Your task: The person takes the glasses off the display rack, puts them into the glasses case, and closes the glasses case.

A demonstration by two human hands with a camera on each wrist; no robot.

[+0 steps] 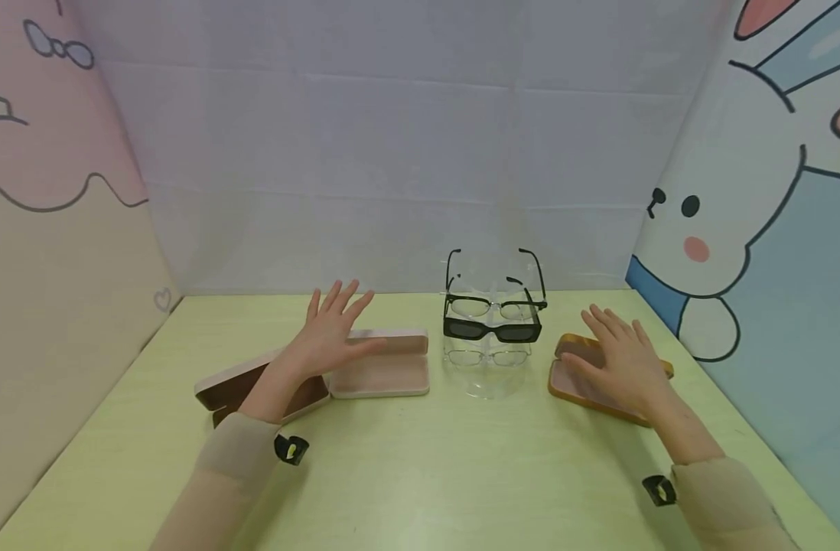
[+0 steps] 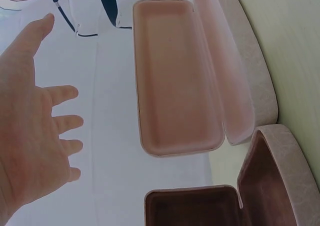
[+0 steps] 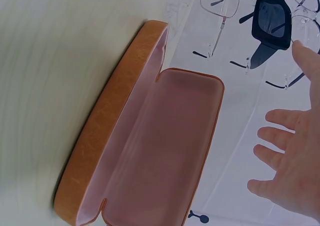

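Observation:
My left hand (image 1: pixel 327 340) is held with fingers spread above two open glasses cases, touching nothing that I can see. One case (image 1: pixel 380 379) has a pale pink lining; the other (image 1: pixel 237 383), partly behind my wrist, is lined dark brown. Over an open orange-brown glasses case (image 1: pixel 564 389) hovers my right hand (image 1: pixel 620 363), fingers extended. Its pink inside shows empty in the right wrist view. Between the hands, a clear stand (image 1: pixel 489 389) carries black sunglasses (image 1: pixel 467 330), dark-topped glasses (image 1: pixel 540 304) above them and thin-rimmed glasses (image 1: pixel 465 358) below.
The pale wooden table (image 1: pixel 454 474) ends at a white cloth backdrop (image 1: pixel 406 153). Printed panels with cartoon figures flank it, the rabbit panel (image 1: pixel 792 321) close to the orange-brown case. A small black band (image 1: pixel 291 449) sits at the left wrist, another (image 1: pixel 659 490) at the right.

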